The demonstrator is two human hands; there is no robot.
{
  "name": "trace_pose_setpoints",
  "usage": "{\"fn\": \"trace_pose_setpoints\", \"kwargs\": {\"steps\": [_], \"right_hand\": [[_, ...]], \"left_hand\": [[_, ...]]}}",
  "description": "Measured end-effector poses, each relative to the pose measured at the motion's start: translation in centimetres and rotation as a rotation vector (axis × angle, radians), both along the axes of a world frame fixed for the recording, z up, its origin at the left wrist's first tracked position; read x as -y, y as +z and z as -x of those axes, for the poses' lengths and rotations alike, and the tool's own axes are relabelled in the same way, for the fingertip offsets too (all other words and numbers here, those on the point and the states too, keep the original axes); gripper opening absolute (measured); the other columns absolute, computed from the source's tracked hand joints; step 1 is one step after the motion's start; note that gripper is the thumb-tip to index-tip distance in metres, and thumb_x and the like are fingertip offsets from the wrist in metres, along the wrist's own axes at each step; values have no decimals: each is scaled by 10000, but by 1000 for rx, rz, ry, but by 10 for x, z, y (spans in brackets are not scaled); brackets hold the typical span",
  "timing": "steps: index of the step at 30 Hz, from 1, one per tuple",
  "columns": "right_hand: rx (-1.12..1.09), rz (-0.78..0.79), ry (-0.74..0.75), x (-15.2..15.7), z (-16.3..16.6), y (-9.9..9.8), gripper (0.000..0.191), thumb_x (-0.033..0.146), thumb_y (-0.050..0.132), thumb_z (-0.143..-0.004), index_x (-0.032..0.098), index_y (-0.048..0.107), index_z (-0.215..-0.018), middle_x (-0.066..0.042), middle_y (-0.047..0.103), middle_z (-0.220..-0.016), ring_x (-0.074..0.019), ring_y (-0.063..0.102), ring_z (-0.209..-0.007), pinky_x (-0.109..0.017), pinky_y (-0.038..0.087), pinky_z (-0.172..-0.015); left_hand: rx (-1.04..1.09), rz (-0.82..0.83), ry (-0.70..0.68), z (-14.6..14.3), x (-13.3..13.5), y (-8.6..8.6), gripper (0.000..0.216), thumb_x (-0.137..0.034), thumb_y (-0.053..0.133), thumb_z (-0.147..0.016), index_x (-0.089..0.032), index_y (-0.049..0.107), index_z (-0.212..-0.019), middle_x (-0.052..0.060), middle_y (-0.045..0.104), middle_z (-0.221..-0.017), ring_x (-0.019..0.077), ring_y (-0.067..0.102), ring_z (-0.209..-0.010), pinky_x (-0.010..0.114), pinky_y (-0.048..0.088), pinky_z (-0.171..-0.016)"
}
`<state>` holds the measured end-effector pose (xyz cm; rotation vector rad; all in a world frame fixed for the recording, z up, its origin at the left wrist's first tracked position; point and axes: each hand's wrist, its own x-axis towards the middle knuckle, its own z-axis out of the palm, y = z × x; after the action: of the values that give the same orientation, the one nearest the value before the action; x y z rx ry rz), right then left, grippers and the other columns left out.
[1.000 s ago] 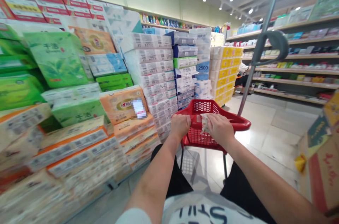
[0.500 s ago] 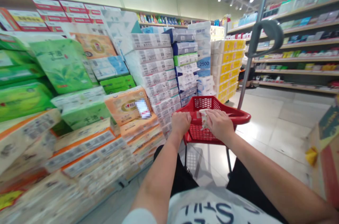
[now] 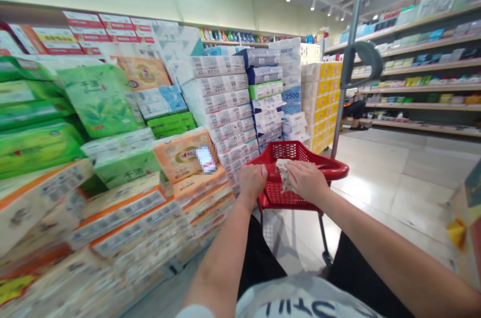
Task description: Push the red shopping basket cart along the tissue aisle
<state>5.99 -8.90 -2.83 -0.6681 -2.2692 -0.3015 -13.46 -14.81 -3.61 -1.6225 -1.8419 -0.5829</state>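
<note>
Here's the red trolley basket (image 3: 296,153), a mesh-sided plastic one on thin metal legs, sitting in the aisle straight ahead of the person with its near rim under both hands. The left hand (image 3: 252,181) is closed into a fist over the rim's left corner. The right hand (image 3: 306,181) lies just beside it, fingers curled down and pinning a crumpled paper (image 3: 281,174), white with a faint print too small to read, against the same rim. A grey pole (image 3: 347,57) rises from the basket's far right side, with a dark looped handle (image 3: 363,62) high up on it.

To the left, touching distance from the basket, the tissue packs are stacked high. A green pack (image 3: 99,100) shows tea leaves and the characters "千洁", and the same characters sit on a paler green pack (image 3: 126,168) lower down. An orange pack (image 3: 184,155) carries a round heart logo beside a blurred patch. Behind that, white packs (image 3: 218,92) show barcode panels, and a blue label (image 3: 291,95) reads "2500". Yellow boxes (image 3: 326,102) stand further back.

On the right, long shelves (image 3: 421,92) hold small goods, their labels too distant to read. The pale tiled floor (image 3: 394,178) shines, and a cardboard box (image 3: 466,218) juts in at the right edge. At the bottom, the person's white shirt (image 3: 300,303) bears dark letters, seen upside down.
</note>
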Motion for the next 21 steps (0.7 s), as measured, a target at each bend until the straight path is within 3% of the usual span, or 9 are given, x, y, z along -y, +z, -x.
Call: {"fn": "trace_pose_setpoints", "kwargs": {"steps": [5,12,18,21], "right_hand": [[187,265,-163,-8,13,25,382,346,324,-947,189,663,-1028,-85,694,-1011,-201,615,-951,-312,410,-866],[17,25,-126,9,10,5,367,271,336,-936,144,623,-1126,-126,651,-1112,-227,551,-1044,-342,352,-922],[171,339,-253,-9,20,32,464,418,295,-949,167,669,-839,-110,692,-874,-220,617,-834,-323,397,-745],[112,268,-214,-6,16,23,418,378,314,-947,167,671,-889,-107,690,-919,-216,608,-878,-324,394,-792]], "left_hand": [[-10,-23,9,1,1,1,391,-251,353,-944,-174,657,-709,67,683,-723,194,598,-715,337,346,-727],[-3,-8,-1,4,3,2,402,-259,347,-946,-179,664,-713,61,687,-722,187,601,-705,328,350,-714],[-12,-19,14,0,4,1,393,-255,349,-946,-177,657,-714,58,685,-728,194,601,-718,332,349,-726],[-19,-10,-4,0,6,3,380,-248,357,-943,-178,653,-715,57,684,-730,194,600,-721,330,352,-725]]}}
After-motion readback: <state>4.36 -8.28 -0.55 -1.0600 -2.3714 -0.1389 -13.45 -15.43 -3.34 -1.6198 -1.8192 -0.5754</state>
